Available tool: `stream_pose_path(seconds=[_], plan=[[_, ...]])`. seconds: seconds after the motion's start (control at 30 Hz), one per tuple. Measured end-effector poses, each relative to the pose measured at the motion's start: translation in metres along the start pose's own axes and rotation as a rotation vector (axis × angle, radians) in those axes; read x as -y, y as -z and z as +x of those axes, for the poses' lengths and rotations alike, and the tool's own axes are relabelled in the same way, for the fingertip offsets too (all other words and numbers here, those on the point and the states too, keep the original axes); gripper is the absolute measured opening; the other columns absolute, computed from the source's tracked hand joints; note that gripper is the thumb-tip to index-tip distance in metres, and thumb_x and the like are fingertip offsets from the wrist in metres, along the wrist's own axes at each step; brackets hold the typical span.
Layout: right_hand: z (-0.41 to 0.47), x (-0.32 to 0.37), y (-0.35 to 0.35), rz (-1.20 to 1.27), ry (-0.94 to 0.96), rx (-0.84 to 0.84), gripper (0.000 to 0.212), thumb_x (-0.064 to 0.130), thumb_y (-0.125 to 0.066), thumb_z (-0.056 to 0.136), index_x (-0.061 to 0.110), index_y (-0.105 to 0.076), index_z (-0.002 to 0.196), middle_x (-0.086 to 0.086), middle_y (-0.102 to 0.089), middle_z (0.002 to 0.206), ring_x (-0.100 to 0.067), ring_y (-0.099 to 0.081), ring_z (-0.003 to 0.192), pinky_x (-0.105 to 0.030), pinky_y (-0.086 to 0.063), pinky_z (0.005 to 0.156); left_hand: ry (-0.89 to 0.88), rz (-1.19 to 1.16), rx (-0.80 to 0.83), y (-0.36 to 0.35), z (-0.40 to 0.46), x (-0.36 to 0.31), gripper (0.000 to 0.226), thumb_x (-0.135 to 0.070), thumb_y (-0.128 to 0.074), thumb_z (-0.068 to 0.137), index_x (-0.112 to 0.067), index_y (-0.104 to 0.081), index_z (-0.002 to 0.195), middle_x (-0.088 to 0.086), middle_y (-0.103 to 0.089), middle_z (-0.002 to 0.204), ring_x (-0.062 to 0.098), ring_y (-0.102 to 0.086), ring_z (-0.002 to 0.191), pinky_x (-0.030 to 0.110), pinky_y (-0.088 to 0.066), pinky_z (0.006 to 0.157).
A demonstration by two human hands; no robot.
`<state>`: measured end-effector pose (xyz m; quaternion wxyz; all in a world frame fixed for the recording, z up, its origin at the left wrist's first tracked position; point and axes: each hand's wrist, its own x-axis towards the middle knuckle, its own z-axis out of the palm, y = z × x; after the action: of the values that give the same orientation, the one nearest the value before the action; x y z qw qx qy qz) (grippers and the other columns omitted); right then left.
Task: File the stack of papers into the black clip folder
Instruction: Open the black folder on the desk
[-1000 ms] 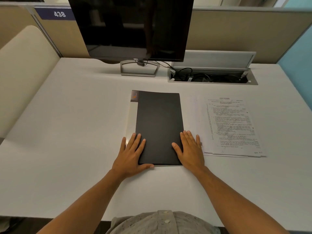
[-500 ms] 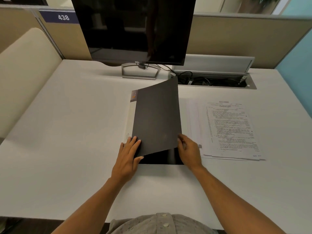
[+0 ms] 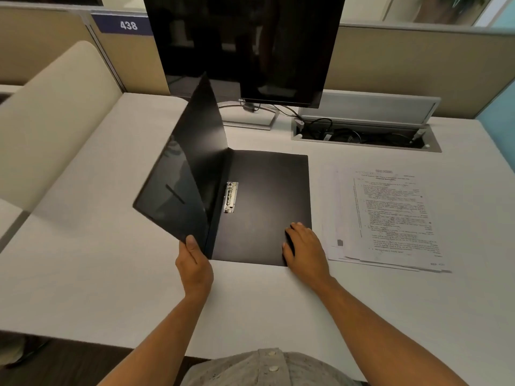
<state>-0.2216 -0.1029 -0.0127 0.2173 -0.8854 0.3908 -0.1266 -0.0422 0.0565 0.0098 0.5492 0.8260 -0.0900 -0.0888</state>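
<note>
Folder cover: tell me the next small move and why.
Probably swing the cover on over with the left hand and lay it flat on the desk. It stands half raised, the metal clip is bare, and the papers lie beside the right hand, which pins the back panel.

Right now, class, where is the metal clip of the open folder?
In the head view, the metal clip sits on the black folder's flat back panel beside the spine, right of the raised cover and beyond both hands.
</note>
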Motion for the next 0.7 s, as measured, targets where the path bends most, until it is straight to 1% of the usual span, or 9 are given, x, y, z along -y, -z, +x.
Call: stream_pose_path(seconds=[0.13, 0.27, 0.33, 0.4, 0.5, 0.57, 0.6, 0.67, 0.7], plan=[[0.000, 0.003, -0.001, -0.016, -0.013, 0.008, 0.042, 0.029, -0.051, 0.097, 0.008, -0.051, 0.134, -0.010, -0.049, 0.143, -0.029, -0.041, 0.134, -0.038, -0.026, 0.114, 0.043, 0.091, -0.049, 0.003, 0.005, 0.000, 0.042, -0.042, -0.028, 0.102, -0.020, -0.042, 0.069, 0.002, -0.048, 0.064, 0.014, -0.047, 0.060, 0.021, -0.039, 0.057], [0.000, 0.003, -0.001, -0.039, -0.021, 0.014, 0.043, 0.029, -0.050, 0.097, 0.008, -0.051, 0.135, -0.010, -0.048, 0.143, -0.029, -0.041, 0.135, -0.036, -0.024, 0.114, 0.125, 0.119, -0.066, 0.011, 0.016, 0.007, 0.052, -0.047, -0.027, 0.102, -0.013, -0.049, 0.069, 0.010, -0.057, 0.067, 0.023, -0.058, 0.064, 0.027, -0.046, 0.059], [0.001, 0.003, -0.001, -0.047, -0.026, 0.022, 0.044, 0.030, -0.050, 0.098, 0.009, -0.050, 0.135, -0.010, -0.048, 0.144, -0.029, -0.040, 0.135, -0.037, -0.025, 0.114, 0.151, 0.131, -0.060, 0.015, 0.018, 0.013, 0.058, -0.050, -0.026, 0.101, -0.010, -0.054, 0.069, 0.015, -0.063, 0.068, 0.027, -0.062, 0.064, 0.025, -0.046, 0.058], [0.001, 0.004, -0.001, -0.045, -0.036, 0.022, 0.044, 0.031, -0.050, 0.098, 0.009, -0.050, 0.136, -0.010, -0.047, 0.144, -0.029, -0.040, 0.135, -0.038, -0.026, 0.114, 0.182, 0.145, -0.063, 0.018, 0.018, 0.017, 0.062, -0.052, -0.026, 0.100, -0.009, -0.057, 0.069, 0.015, -0.064, 0.066, 0.026, -0.064, 0.060, 0.022, -0.044, 0.055], [0.003, 0.007, 0.000, -0.053, -0.046, 0.017, 0.042, 0.030, -0.051, 0.097, 0.008, -0.052, 0.133, -0.011, -0.051, 0.141, -0.031, -0.043, 0.132, -0.041, -0.030, 0.113, 0.239, 0.137, -0.075, 0.019, 0.017, 0.017, 0.059, -0.050, -0.031, 0.101, -0.009, -0.058, 0.066, 0.011, -0.064, 0.060, 0.024, -0.064, 0.048, 0.026, -0.049, 0.053], [0.005, 0.009, 0.001, -0.061, -0.042, -0.006, 0.040, 0.028, -0.054, 0.096, 0.006, -0.056, 0.129, -0.013, -0.055, 0.136, -0.033, -0.049, 0.127, -0.042, -0.034, 0.110, 0.218, 0.123, -0.052, 0.017, 0.014, 0.016, 0.055, -0.043, -0.037, 0.100, -0.007, -0.059, 0.064, 0.010, -0.064, 0.057, 0.021, -0.062, 0.042, 0.029, -0.053, 0.053], [0.006, 0.011, 0.001, -0.064, -0.046, -0.011, 0.039, 0.028, -0.055, 0.095, 0.006, -0.057, 0.128, -0.013, -0.056, 0.134, -0.033, -0.050, 0.125, -0.042, -0.035, 0.109, 0.189, 0.115, -0.029, 0.015, 0.011, 0.015, 0.053, -0.040, -0.040, 0.100, -0.007, -0.058, 0.063, 0.009, -0.063, 0.056, 0.018, -0.062, 0.041, 0.028, -0.053, 0.051], [0.007, 0.013, 0.001, -0.072, -0.058, -0.006, 0.039, 0.030, -0.054, 0.095, 0.007, -0.057, 0.127, -0.013, -0.057, 0.132, -0.032, -0.052, 0.122, -0.041, -0.037, 0.107, 0.094, 0.096, 0.041, 0.012, 0.003, 0.012, 0.048, -0.036, -0.045, 0.099, -0.009, -0.054, 0.060, 0.009, -0.061, 0.054, 0.017, -0.061, 0.043, 0.026, -0.049, 0.047], [0.008, 0.014, 0.000, -0.078, -0.059, -0.007, 0.038, 0.030, -0.054, 0.095, 0.007, -0.058, 0.126, -0.013, -0.058, 0.131, -0.032, -0.053, 0.120, -0.040, -0.038, 0.107, 0.025, 0.102, 0.081, 0.010, 0.000, 0.010, 0.046, -0.034, -0.048, 0.099, -0.010, -0.052, 0.060, 0.009, -0.059, 0.054, 0.019, -0.059, 0.045, 0.028, -0.046, 0.046]])
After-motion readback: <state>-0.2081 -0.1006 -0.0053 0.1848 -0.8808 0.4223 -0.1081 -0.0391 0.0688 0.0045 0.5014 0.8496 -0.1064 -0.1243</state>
